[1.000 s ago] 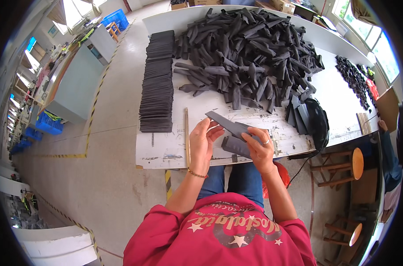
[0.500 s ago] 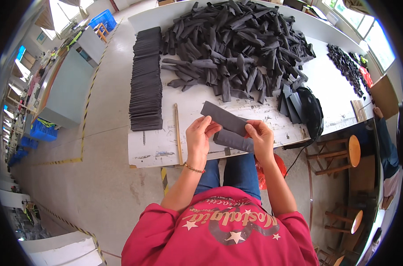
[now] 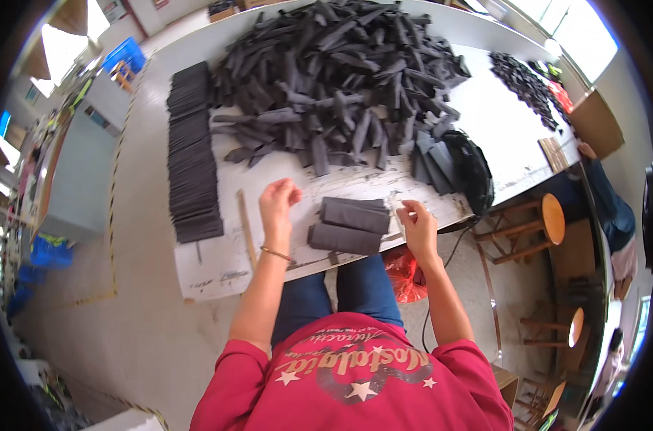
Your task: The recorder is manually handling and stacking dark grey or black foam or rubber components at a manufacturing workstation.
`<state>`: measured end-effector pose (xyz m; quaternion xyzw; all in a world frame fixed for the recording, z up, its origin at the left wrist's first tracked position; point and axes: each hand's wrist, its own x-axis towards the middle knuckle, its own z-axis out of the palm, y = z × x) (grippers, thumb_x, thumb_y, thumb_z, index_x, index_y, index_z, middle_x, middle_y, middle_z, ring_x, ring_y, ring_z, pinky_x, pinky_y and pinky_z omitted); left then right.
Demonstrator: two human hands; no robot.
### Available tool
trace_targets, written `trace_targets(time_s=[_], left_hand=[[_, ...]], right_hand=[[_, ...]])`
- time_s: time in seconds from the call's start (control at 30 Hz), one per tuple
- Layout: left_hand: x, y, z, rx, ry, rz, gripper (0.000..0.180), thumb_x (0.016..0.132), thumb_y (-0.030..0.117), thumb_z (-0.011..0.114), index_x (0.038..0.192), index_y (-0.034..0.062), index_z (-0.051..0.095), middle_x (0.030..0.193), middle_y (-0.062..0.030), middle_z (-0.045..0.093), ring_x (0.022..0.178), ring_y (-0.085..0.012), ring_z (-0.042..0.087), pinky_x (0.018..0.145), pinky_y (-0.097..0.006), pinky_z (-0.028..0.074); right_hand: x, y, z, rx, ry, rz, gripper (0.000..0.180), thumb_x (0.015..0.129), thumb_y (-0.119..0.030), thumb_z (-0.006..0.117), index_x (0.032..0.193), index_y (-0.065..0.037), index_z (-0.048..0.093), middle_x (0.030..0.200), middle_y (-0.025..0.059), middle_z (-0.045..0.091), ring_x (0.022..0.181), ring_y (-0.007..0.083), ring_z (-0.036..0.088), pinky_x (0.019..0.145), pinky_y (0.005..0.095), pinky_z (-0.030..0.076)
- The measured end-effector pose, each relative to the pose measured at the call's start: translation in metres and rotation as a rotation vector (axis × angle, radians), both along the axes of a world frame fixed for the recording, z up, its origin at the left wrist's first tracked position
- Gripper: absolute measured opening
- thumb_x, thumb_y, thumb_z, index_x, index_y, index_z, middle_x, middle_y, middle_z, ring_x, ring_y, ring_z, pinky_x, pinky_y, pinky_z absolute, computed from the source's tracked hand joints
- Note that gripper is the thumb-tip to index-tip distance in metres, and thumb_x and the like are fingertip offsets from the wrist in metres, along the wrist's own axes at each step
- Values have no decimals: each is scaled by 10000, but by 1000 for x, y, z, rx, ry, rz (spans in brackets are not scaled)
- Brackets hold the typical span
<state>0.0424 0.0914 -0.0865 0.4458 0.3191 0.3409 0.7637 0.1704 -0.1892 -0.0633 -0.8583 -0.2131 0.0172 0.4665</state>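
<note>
Two dark grey folded fabric strips lie side by side on the white table in front of me, the far strip (image 3: 355, 214) touching the near strip (image 3: 344, 239). To their left my left hand (image 3: 278, 205) hovers over the table, fingers loosely curled with nothing in them. Close to the right end of the strips is my right hand (image 3: 418, 226), its fingers bent, apart and free of fabric. Beyond both hands spreads a large heap of loose dark fabric pieces (image 3: 334, 79). A long, neat row of stacked dark pieces (image 3: 192, 158) stands at the left.
A wooden stick (image 3: 247, 228) lies left of my left hand. Flat grey pieces (image 3: 436, 165) rest against a black bag (image 3: 476, 172) at the right edge. Wooden stools (image 3: 553, 219) stand on the right, and a red plastic bag (image 3: 404, 276) hangs below the table.
Both hands have let go of the fabric strip they were holding; it now lies on the table beside the other one. The hands have moved apart, and the view has shifted.
</note>
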Motion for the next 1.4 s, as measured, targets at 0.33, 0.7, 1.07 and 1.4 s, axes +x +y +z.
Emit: trace_targets(time_s=[0.33,0.7,1.07,1.4], left_hand=[[115,-1,-16,937,649,55,437,731,367,810,840,24,561,850,-121,578,790,-299,583,722,-398,478],[120,8,-28,967,747,-60,202,793,137,731,882,44,574,826,-112,646,772,-306,639,690,-414,505],[59,28,-53,613,465,-10,147,928,97,540,1001,-30,542,811,-96,604,676,-204,613,640,-369,504],[9,-24,15,-505,-373,-73,332,961,333,601,1032,18,525,741,-35,508,617,-129,442,594,-276,407]], right_hand=[[152,-26,-25,-562,-709,-288,198,878,-219,645,941,-32,652,947,129,637,941,309,591,780,398,480],[166,-22,-54,-1055,-800,-131,275,828,-115,573,1043,33,659,990,158,678,856,236,645,779,362,478],[160,-30,-35,-677,-1017,-197,237,851,-128,552,1056,-47,638,1080,95,675,907,232,655,869,407,461],[35,32,49,326,-209,68,311,936,0,549,1238,-51,496,886,69,547,783,161,522,749,279,451]])
